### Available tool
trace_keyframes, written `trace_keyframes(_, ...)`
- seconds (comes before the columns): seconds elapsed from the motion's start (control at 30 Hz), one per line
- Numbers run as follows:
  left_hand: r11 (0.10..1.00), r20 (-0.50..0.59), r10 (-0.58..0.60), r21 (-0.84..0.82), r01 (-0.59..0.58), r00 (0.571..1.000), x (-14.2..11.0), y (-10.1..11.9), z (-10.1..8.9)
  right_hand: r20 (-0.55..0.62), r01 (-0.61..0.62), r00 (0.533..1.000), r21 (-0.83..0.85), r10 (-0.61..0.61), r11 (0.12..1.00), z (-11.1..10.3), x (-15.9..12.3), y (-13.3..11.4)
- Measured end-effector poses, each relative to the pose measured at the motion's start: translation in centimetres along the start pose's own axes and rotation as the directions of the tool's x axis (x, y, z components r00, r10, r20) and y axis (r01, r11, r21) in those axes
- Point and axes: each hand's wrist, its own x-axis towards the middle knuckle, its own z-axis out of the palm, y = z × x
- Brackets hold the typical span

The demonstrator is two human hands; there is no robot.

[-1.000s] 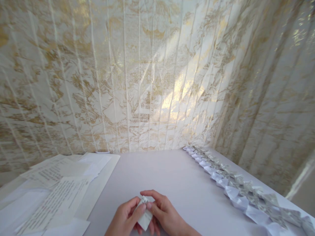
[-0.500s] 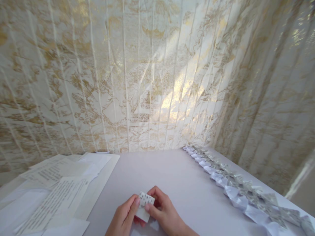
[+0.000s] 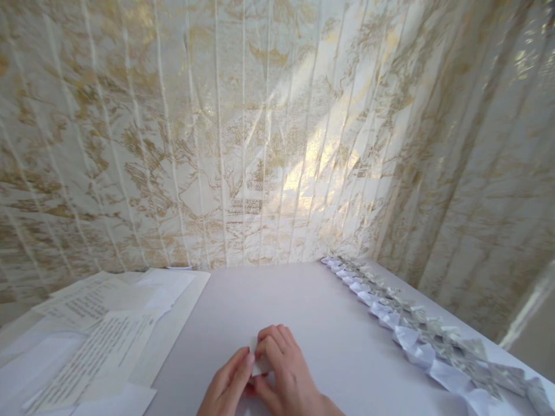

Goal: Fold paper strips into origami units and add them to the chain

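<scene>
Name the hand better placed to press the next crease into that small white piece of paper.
Probably the right hand: its fingers curl over the small white piece of paper, while the left hand is at the paper's left edge, seemingly steadying it.

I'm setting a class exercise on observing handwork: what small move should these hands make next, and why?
Perhaps the right hand should press along the small white paper to crease it: its fingers curl over the paper, the left hand steadies the left side, and folded paper pieces line the right.
</scene>
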Motion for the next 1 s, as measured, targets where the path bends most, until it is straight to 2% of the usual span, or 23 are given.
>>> trace_keyframes(0.07,0.999,-0.035,-0.01,-0.039,0.009,0.999,0.6,-0.2,-0.6,0.064,0.023,0.998,0.06,-0.027,0.998,0.0,0.2,-0.2)
trace_keyframes(0.17,0.996,0.032,-0.039,-0.076,0.042,0.999,1.7,-0.2,-1.5,0.074,0.015,0.997,0.191,-0.03,0.981,-0.6,0.3,0.0)
trace_keyframes(0.3,0.985,0.122,-0.084,-0.138,0.101,0.989,2.6,-0.1,-2.1,0.011,-0.094,0.995,0.312,0.095,0.945,-1.4,0.3,0.7)
trace_keyframes(0.5,0.967,0.25,-0.155,-0.159,0.198,0.956,2.9,-0.4,-2.5,0.144,-0.242,0.97,0.482,0.196,0.842,-1.2,0.3,0.7)
trace_keyframes(0.7,0.968,0.369,-0.195,-0.078,0.24,0.909,2.7,0.2,-2.5,0.126,-0.293,0.954,0.57,0.271,0.768,-0.7,0.1,1.3)
trace_keyframes(0.77,0.966,0.379,-0.207,-0.068,0.251,0.902,2.9,0.2,-2.4,0.146,-0.341,0.937,0.593,0.318,0.73,-0.5,0.1,1.5)
trace_keyframes(0.9,0.968,0.398,-0.207,-0.046,0.245,0.894,3.1,0.0,-2.3,0.196,-0.462,0.873,0.629,0.447,0.626,-0.1,0.1,1.5)
trace_keyframes(1.0,0.972,0.405,-0.2,-0.032,0.232,0.892,2.9,0.1,-2.2,0.21,-0.488,0.851,0.657,0.481,0.576,0.3,-0.1,1.6)
